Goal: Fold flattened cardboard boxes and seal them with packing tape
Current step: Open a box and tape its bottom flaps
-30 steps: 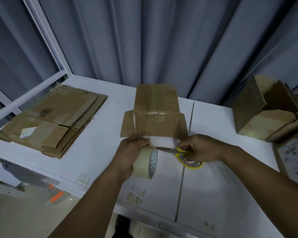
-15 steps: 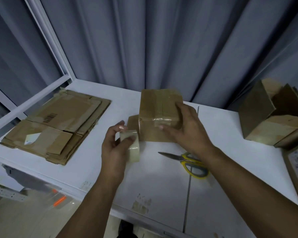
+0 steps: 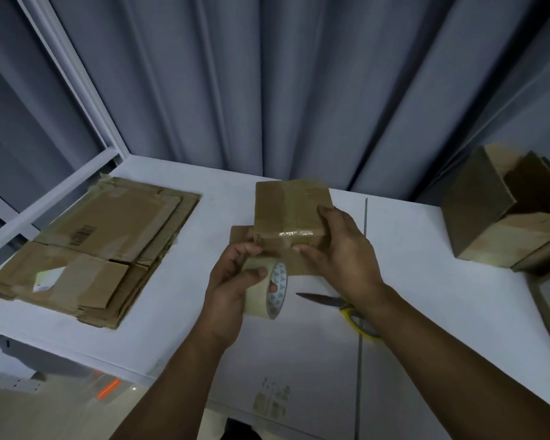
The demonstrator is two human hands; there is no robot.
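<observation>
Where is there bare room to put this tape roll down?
Bare table lies between the flattened cardboard stack and the box, and between the scissors and the folded boxes at right. Crowded around the box, tape roll and scissors.

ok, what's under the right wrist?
Scissors on the table: blades and part of the yellow handles show; the right wrist hides the middle.

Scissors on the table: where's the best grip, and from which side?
Probably take the scissors by the yellow handles, coming from the right and above. They lie flat on the white table with the bare blades pointing left; the handles sit at the right end, partly under the right forearm.
</observation>
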